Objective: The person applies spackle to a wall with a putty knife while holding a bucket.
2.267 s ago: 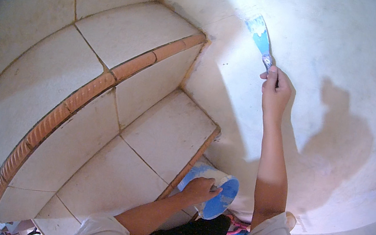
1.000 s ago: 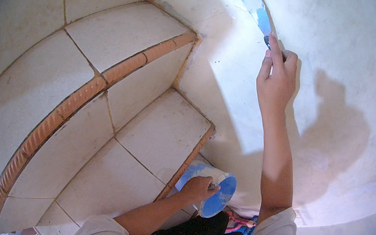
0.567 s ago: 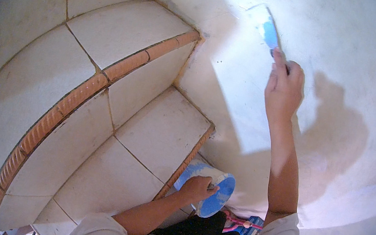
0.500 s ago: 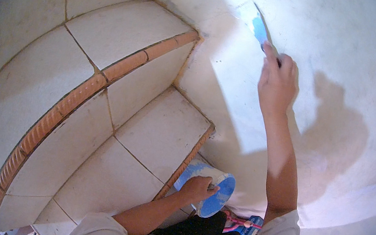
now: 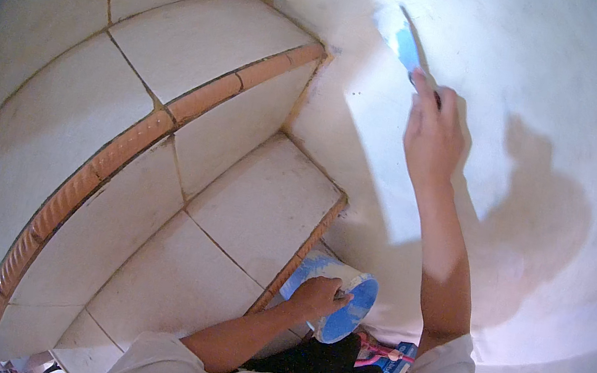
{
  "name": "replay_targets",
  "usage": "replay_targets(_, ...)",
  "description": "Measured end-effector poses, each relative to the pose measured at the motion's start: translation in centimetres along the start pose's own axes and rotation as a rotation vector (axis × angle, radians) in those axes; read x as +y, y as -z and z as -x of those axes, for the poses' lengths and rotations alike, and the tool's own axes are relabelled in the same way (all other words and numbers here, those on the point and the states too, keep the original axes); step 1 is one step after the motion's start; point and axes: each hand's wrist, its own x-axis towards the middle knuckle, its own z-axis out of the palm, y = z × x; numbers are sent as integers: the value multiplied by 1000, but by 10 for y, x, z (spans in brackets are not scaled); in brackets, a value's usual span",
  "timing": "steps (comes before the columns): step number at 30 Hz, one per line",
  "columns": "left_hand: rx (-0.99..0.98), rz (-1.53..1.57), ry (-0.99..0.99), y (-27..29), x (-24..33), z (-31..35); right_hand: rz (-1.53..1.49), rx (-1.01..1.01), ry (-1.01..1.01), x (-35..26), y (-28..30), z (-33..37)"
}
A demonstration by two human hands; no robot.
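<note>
Gripping a flat, dark-handled putty knife with a blue-and-white-smeared blade [image 5: 403, 42] in the right hand [image 5: 436, 134], up at a pale painted wall [image 5: 539, 76] — and clasping a round, blue-lined, paint-smeared bucket [image 5: 354, 317] in the left hand [image 5: 317, 297].
Wrapped round the handle with the right fingers, just short of the blade; running along its long axis toward 11 o'clock, in front of that hand, with the broad end outermost. Close against the wall; cannot tell whether touching along the edge. Curled over the bucket near its rim with the left fingers; mouth turned toward 4 o'clock, just beside the white, orange-edged lower tiled step [image 5: 256, 211]. Well away from the bucket toward 12 o'clock in the knife's case — nearer to the right hand by far.
</note>
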Motion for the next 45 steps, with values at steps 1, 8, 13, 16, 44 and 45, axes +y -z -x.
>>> replay_targets(1, 13, -16, -11, -2, -2, 0, -44, 2, -2, -4, -9, -5)
replay_targets(8, 16, -38, -29, -4, -7, -3, 33, -48, -87, 10, -11, 4)
replay_targets(13, 19, -33, -30, -8, -8, -6, -19, 60, 32, 1, -26, 8)
replay_targets(16, 29, -38, -38, -10, -9, -6, -69, 32, 12, -19, -42, -8)
replay_targets(44, 36, -59, -14, -6, -6, -5, -924, -223, -430, -9, -34, 6)
replay_targets(45, 48, -70, -17, -6, -6, -5, -1024, -231, -501, -9, -32, -2)
